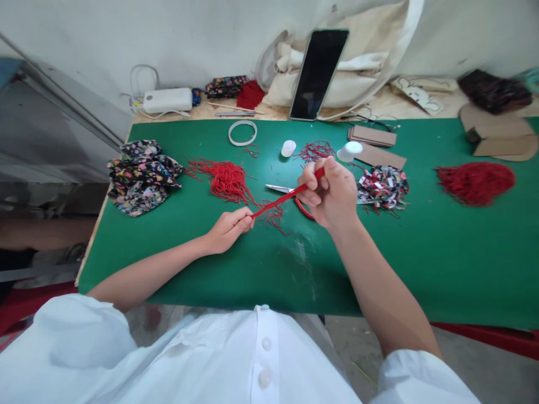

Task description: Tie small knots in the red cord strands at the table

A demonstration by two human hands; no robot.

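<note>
A bundle of red yarn strands (pixel 278 202) is stretched between my two hands above the green table. My left hand (pixel 231 229) is closed on its lower end, and loose red strands (pixel 275 217) show just past the fingers. My right hand (pixel 330 193), raised higher and to the right, pinches the upper end. Beneath the yarn lies a pair of scissors (pixel 280 188) with red handles, partly hidden by my right hand. A tangled pile of red yarn (pixel 227 180) rests beyond my left hand. Right of my right hand sits a heap of patterned fabric scraps (pixel 384 188).
Dark floral fabric (pixel 143 177) lies at the left, another red yarn pile (pixel 475 182) at the right. Toward the back are a white ring (pixel 242 133), a small white cap (pixel 288 148), a white bottle (pixel 350 151), cardboard strips (pixel 373 136) and an upright phone (pixel 319 76).
</note>
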